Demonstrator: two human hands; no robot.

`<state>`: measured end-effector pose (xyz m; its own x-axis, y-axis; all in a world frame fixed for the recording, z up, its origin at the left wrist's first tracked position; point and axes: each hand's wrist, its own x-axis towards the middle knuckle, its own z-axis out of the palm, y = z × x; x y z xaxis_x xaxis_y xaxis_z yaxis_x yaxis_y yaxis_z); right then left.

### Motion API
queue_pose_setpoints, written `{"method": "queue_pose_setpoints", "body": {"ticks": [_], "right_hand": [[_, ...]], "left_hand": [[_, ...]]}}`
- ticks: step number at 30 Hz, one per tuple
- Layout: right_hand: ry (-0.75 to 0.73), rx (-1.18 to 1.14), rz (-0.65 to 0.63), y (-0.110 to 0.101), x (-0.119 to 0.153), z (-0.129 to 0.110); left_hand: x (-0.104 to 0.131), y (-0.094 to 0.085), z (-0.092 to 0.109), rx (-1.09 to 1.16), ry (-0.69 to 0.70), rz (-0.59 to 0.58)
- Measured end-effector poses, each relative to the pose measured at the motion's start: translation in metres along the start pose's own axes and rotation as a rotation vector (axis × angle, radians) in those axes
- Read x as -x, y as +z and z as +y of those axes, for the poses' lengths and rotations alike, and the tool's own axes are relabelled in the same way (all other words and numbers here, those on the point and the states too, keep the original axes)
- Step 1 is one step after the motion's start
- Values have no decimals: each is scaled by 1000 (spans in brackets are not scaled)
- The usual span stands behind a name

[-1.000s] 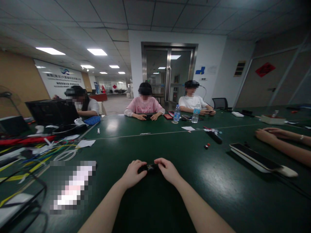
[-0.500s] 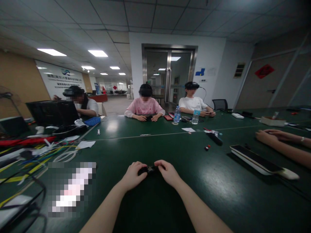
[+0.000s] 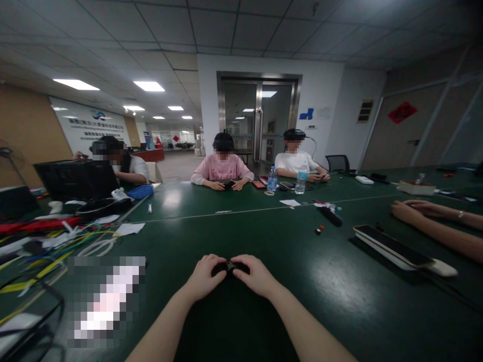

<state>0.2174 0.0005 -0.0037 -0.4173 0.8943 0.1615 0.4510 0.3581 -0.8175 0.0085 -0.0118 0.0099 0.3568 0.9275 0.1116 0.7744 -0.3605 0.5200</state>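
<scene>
A small black object [image 3: 229,268] lies low over the green table [image 3: 287,311], between my two hands; its details are too dark to make out. My left hand [image 3: 206,274] grips its left end, thumb in front and fingers behind. At the right end, my right hand [image 3: 254,274] holds it the same way, with the thumb near the middle of the object. Both hands are close together near the centre of the view.
A phone on a white block [image 3: 392,247] sits at the right, near another person's hands [image 3: 409,211]. Cables [image 3: 41,266] and a pixelated item [image 3: 109,301] lie left. Bottles [image 3: 301,182] and three people are across the table.
My right hand has moved left and closed on the black object, its thumb now in front. The whole view has shifted slightly.
</scene>
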Motion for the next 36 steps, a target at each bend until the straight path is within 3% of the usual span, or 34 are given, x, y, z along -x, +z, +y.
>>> {"method": "queue_pose_setpoints", "body": {"ticks": [10,21,36], "right_hand": [[-55,47,16,0,0,-3],[-9,62,32,2,-1,5],[-32,108,-15,-2,1,-7]], "left_hand": [[-1,-1,1,3,-11,0],[-2,0,-5,15,5,-6],[-4,3,-11,-4,30,-1]]}}
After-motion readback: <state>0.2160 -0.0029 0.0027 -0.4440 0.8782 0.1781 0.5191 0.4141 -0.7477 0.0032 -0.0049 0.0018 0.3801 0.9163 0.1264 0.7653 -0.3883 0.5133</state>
